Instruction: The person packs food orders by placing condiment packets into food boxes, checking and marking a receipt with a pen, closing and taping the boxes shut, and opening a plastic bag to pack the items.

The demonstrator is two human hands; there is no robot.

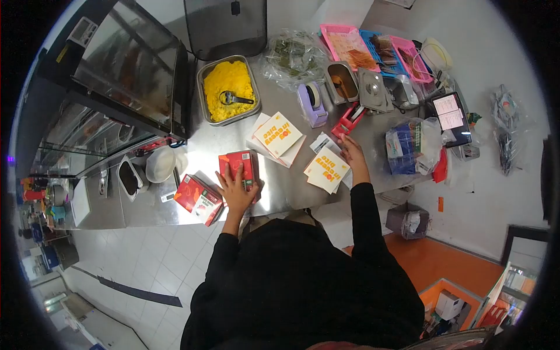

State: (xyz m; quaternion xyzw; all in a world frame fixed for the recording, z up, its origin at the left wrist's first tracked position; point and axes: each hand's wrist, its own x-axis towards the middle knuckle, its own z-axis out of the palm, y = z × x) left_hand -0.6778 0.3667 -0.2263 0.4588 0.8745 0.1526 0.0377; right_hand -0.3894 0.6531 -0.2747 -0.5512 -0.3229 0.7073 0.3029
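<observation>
My left hand [235, 189] lies with spread fingers on top of a red box [234, 158]. Just left of it is a second red box [199, 200] with a white label, set at an angle. My right hand [352, 153] is over a white paper slip [325, 143], near a red tape dispenser or stapler [348, 121]; its fingers are bent close together and anything between them is too small to make out. Below that hand sit white cards with yellow print [328, 169]. A second stack of printed cards [278, 135] rests mid-counter, between my hands.
A metal tray of yellow food [253, 78] with a scoop stands behind the cards. A purple tape dispenser [314, 111], an open metal container [341, 81], colored baskets [330, 35] and a tablet [464, 131] are further right. A glass cabinet [131, 70] stands left.
</observation>
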